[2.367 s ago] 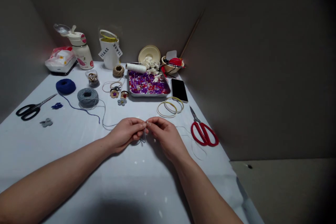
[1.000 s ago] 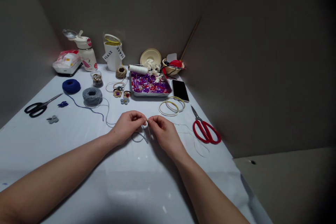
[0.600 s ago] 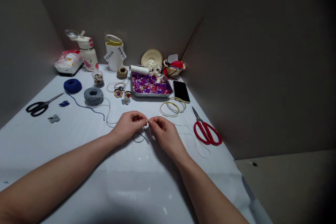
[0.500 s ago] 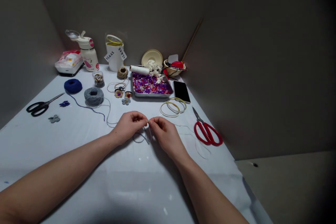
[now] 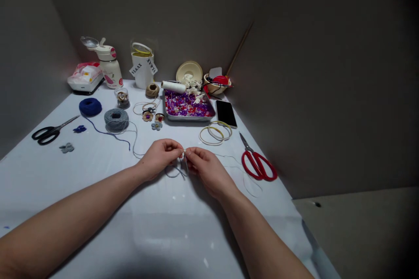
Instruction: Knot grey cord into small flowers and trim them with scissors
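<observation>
Both hands meet over the middle of the white table. My left hand [image 5: 161, 157] is closed in a pinch on a thin grey thread [image 5: 175, 171], which loops on the table just under the fingertips. My right hand [image 5: 204, 167] pinches the same thread, with a tiny pale bit between the two sets of fingertips; I cannot tell what it is. The thread runs left and back to the grey yarn ball [image 5: 116, 119]. A second pale strand [image 5: 244, 173] trails right of my right hand.
Red scissors [image 5: 258, 165] lie at the right, black scissors [image 5: 49, 130] at the left. Behind the hands are thin rings [image 5: 214, 133], a phone [image 5: 224, 113], a metal tray of purple and red beads [image 5: 188, 107], a blue yarn ball [image 5: 90, 107], small crochet flowers [image 5: 67, 148], a bottle [image 5: 108, 66] and a white cup [image 5: 143, 67].
The hands have stayed pinched together on the thread with only small finger movements. The view has shifted slightly since the oldest frame.
</observation>
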Tool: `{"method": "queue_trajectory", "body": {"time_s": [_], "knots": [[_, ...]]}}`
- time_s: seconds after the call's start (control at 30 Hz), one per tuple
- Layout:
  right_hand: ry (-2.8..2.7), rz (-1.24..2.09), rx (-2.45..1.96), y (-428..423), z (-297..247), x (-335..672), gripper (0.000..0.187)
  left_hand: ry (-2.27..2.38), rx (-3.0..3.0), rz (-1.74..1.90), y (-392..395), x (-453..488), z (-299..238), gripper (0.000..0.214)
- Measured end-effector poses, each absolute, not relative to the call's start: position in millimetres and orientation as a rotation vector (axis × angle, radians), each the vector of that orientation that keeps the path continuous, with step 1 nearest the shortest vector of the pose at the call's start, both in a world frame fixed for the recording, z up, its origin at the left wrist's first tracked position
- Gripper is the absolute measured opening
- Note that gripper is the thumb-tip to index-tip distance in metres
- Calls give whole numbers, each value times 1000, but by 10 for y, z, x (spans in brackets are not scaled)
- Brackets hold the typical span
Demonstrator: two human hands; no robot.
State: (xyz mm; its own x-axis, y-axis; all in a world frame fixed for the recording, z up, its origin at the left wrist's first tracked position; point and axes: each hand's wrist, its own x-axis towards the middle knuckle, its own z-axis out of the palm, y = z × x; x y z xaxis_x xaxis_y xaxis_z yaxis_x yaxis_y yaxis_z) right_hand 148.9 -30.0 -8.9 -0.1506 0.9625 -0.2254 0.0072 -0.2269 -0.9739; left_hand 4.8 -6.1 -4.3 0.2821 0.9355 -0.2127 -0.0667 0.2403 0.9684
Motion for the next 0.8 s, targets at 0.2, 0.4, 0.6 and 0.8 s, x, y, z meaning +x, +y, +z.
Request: {"method": "queue_trajectory", "body": {"time_s": [0.2, 0.4, 0.6, 0.8], "knots": [[-1152, 1533, -1253, -293, -99, 1495, 28, 1035, 1073, 868, -57, 39, -52, 15], [-1277, 1392, -1321, -302, -135, 1513, 30, 1099, 1223, 920, -63, 31, -43, 9], [-1312, 1359, -1350, -316, -133, 1513, 29, 1097, 1276, 946, -60, 20, -33, 8], [-1294, 1382, -1335, -315, -102, 1491, 28, 1095, 1259, 930, -49, 28, -62, 7]]}}
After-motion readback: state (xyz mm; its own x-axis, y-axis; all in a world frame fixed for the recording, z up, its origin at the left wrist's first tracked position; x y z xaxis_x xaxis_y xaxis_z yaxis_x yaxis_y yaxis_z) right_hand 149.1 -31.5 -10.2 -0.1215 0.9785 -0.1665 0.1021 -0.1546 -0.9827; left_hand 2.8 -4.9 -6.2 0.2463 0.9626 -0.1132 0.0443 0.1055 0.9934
